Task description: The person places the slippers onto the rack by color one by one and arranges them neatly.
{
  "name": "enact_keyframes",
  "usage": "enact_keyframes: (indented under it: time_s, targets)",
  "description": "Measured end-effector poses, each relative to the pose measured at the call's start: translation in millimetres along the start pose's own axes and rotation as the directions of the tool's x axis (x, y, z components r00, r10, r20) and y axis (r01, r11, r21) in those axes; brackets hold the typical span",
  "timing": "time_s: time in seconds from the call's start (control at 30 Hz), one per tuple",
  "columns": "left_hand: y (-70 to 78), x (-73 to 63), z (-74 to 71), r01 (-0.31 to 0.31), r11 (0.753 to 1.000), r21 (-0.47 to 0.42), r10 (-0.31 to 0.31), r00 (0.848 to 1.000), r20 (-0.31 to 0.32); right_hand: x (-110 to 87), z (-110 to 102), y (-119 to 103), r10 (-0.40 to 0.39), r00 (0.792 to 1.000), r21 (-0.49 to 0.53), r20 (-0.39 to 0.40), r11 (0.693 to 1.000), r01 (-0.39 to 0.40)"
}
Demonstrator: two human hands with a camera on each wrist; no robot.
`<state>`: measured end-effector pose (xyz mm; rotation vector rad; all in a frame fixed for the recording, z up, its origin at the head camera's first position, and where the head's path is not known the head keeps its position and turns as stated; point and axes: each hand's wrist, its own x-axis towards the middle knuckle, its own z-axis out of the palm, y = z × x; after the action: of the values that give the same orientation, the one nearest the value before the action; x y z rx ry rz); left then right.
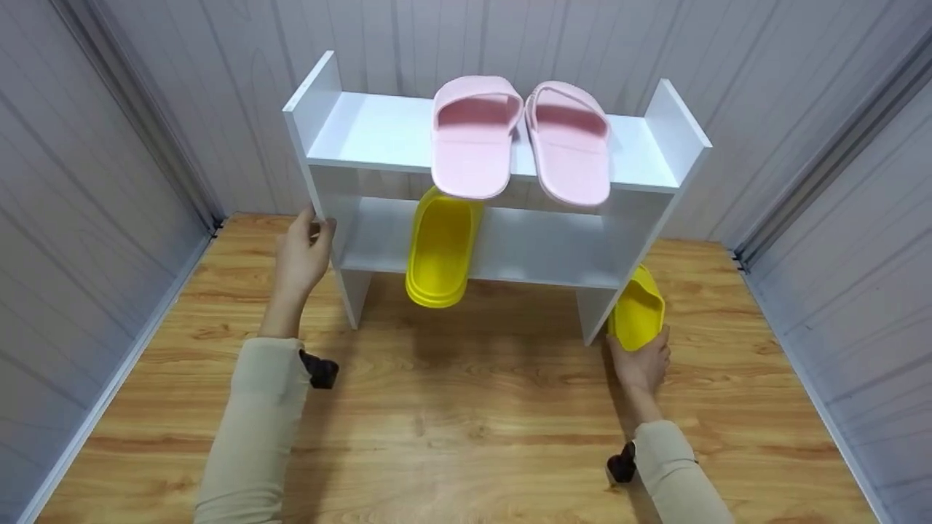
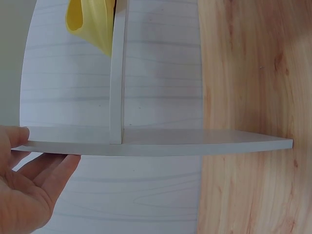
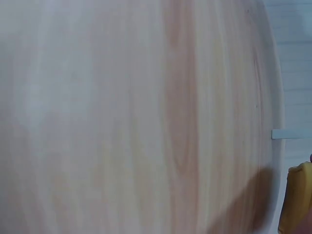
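Observation:
My left hand (image 1: pixel 304 251) grips the left side panel of a white two-tier shoe rack (image 1: pixel 386 131), thumb on one face and fingers on the other in the left wrist view. Low at the rack's right side, my right hand (image 1: pixel 644 360) holds a yellow slipper (image 1: pixel 639 309) by its heel end, toe pointing away. The other yellow slipper (image 1: pixel 440 251) lies on the lower shelf, left of the middle, heel jutting past the front edge. On the top shelf sit two pink slippers, a left one (image 1: pixel 472 160) and a right one (image 1: pixel 571 167), toes toward the wall.
A wood-grain floor (image 1: pixel 437 422) spreads under and in front of the rack. Pale panelled walls stand behind (image 1: pixel 408 44), on the left (image 1: pixel 80 240) and on the right (image 1: pixel 852 291), with metal strips along their bases.

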<state>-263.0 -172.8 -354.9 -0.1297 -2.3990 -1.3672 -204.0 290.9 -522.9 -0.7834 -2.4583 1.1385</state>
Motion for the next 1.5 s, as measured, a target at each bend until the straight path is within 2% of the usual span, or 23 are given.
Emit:
enact_keyframes:
  time_s: [0.53,1.17,1.5]
  targets:
    - [1.2,-1.0,-1.6,-0.028,1.000,-0.006,0.028,1.000,0.009,-12.0,-19.2,2.9,-0.096,0.995,0.079,0.038,0.993,0.093]
    - [3.1,-0.9,-2.1,-0.009,1.000,0.006,0.009,1.000,0.001,-23.7,-35.3,12.1,-0.207,0.978,0.105,-0.002,0.973,0.206]
    - [2.8,-1.1,-2.0,0.025,1.000,0.006,-0.025,1.000,0.010,-33.4,-44.3,12.7,-0.197,0.980,0.116,0.038,0.975,0.192]
